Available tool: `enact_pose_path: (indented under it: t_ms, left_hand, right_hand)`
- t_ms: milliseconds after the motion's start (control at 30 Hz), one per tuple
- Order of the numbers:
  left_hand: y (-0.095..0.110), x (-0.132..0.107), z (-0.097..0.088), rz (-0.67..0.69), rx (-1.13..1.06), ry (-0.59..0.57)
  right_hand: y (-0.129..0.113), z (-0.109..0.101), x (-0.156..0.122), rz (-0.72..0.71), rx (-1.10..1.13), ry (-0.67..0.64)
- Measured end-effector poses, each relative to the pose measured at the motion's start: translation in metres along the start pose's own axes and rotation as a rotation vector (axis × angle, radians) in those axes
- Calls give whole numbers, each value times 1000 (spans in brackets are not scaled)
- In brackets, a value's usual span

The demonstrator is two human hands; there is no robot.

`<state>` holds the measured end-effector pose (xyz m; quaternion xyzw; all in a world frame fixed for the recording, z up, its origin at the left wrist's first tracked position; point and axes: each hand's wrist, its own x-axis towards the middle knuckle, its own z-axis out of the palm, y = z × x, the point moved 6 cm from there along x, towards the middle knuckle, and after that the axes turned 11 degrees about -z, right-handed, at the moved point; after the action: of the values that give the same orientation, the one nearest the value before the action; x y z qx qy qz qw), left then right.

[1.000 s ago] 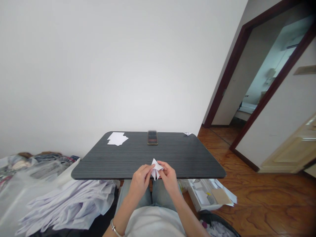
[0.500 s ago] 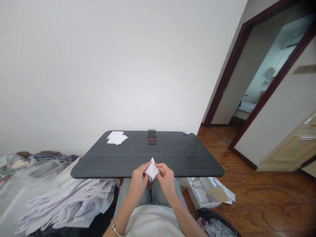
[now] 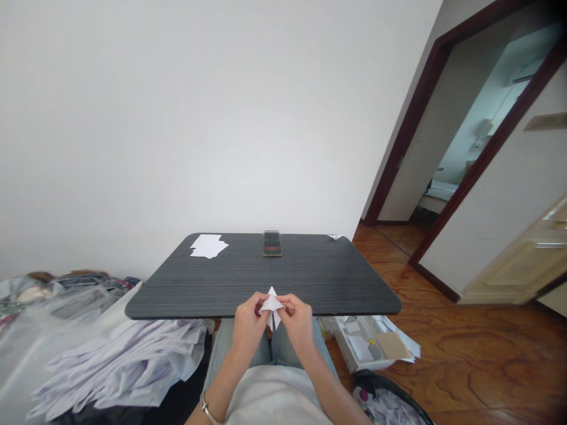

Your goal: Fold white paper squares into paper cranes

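Observation:
Between my hands is a small piece of folded white paper point(image 3: 271, 303), held at the table's near edge. It has a pointed top, and two narrow points hang down with a gap between them. My left hand point(image 3: 248, 319) pinches its left side with thumb and fingers. On the right side, my right hand point(image 3: 296, 316) grips it the same way. The fingers cover the paper's side corners. Beneath and beyond lies the dark table point(image 3: 266, 277).
Loose white paper sheets point(image 3: 208, 245) lie at the table's back left, a phone point(image 3: 271, 244) at the back middle, and a small folded white paper piece point(image 3: 335, 236) at the back right. Below right are a white box point(image 3: 361, 348) and a black bag of scraps point(image 3: 392, 404). White cloth-like folds point(image 3: 128, 366) are piled left.
The folded paper was a broad diamond facing me. Its lower part is now raised into a flatter flap, exposing two separate points below. Both hands stay nearly in place.

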<state>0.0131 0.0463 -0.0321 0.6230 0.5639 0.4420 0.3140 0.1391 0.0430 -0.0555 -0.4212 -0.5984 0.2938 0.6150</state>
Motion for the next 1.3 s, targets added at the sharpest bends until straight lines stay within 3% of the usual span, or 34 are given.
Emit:
enact_pose_path:
  t_ms: [233, 367, 567, 767, 967, 1300]
  left_hand:
    - [-3, 1, -5, -19, 62, 64]
    - [6, 0, -6, 101, 52, 77]
    - [9, -2, 0, 278, 36, 10]
    - [0, 1, -3, 184, -4, 56]
    - [0, 2, -5, 107, -27, 90]
    - [2, 2, -5, 127, -72, 66]
  right_hand:
    - [-4, 7, 1, -18, 94, -60]
    - [-2, 5, 2, -9, 60, -41]
    - [-8, -1, 4, -121, 14, 14]
    - [1, 4, 2, 23, 110, 25]
    - [-2, 4, 1, 16, 26, -17]
    - [-3, 9, 2, 73, 222, -37]
